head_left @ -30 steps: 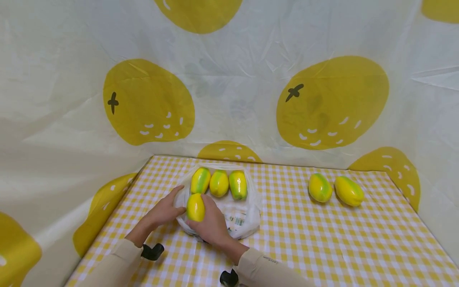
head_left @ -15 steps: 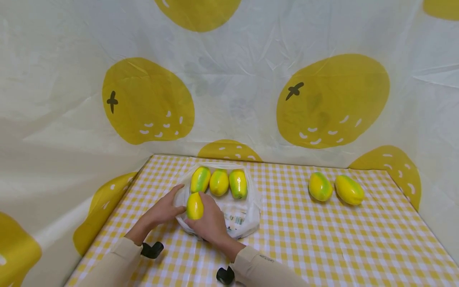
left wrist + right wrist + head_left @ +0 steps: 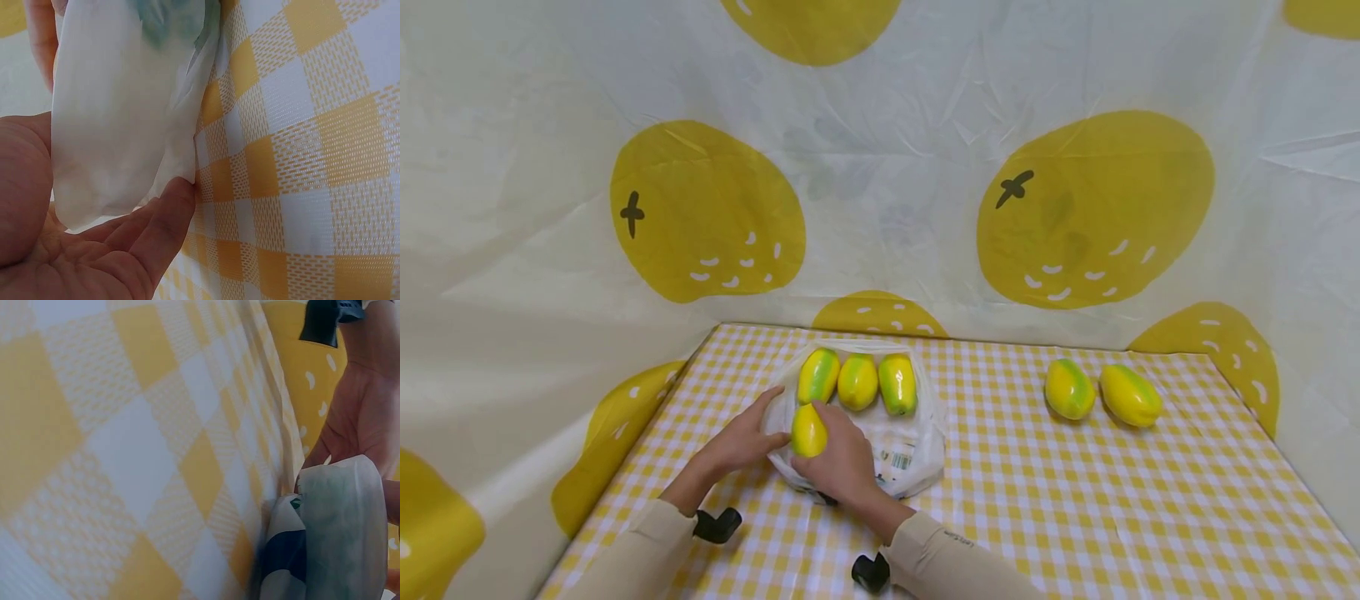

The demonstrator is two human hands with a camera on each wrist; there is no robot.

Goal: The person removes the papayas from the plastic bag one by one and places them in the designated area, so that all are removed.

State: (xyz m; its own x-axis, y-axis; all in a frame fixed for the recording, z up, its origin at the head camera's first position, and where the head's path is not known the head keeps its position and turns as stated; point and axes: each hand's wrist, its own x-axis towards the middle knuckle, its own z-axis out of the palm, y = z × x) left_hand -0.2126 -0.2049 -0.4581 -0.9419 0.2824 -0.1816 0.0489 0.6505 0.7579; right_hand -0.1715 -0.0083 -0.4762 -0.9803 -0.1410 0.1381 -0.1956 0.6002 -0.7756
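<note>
A white plastic bag (image 3: 931, 446) lies spread with its mouth up on the checked cloth. Three glossy yellow-and-green papayas sit in a row along its far side, the middle papaya (image 3: 857, 383) among them. At the bag's near left, my right hand (image 3: 842, 457) grips another papaya (image 3: 808, 429), thumb on its far end. My left hand (image 3: 741, 437) holds the bag's left side; in the left wrist view the bag's wall (image 3: 119, 125) runs between thumb and fingers. The right wrist view shows the bag's outer side (image 3: 344, 531), with the right hand's fingers hidden.
Two more papayas, a left one (image 3: 1070, 390) and a right one (image 3: 1131, 396), lie on the right half of the table (image 3: 1037, 500). A fruit-printed curtain (image 3: 895, 208) hangs behind the table and down both sides.
The right hand has moved slightly over the gripped papaya, covering more of its near end. The left hand, the bag and the other papayas stay in place.
</note>
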